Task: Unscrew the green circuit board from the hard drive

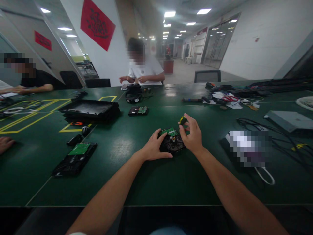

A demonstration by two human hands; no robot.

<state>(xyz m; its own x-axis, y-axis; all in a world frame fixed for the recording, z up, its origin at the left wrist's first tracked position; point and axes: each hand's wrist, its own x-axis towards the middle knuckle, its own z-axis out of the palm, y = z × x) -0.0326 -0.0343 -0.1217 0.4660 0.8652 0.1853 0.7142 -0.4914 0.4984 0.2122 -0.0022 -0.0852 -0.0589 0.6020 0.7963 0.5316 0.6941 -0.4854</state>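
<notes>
A black hard drive with a green circuit board point(174, 143) lies on the green table point(137, 182) in front of me. My left hand point(156, 146) rests on its left side with the fingers spread, the thumb along the near edge. Just above the drive's right side, my right hand point(192, 134) pinches a small yellow and black screwdriver point(182, 120) between thumb and fingers. The screwdriver's lower end is hard to make out against the drive.
Another drive point(77, 158) lies at the left, a third point(138, 111) farther back. Black trays point(90, 109) are stacked at the back left. A pixelated device point(248, 148), cables and a grey box point(290, 120) lie right. Two people sit across the table; another hand point(6, 144) shows at the left edge.
</notes>
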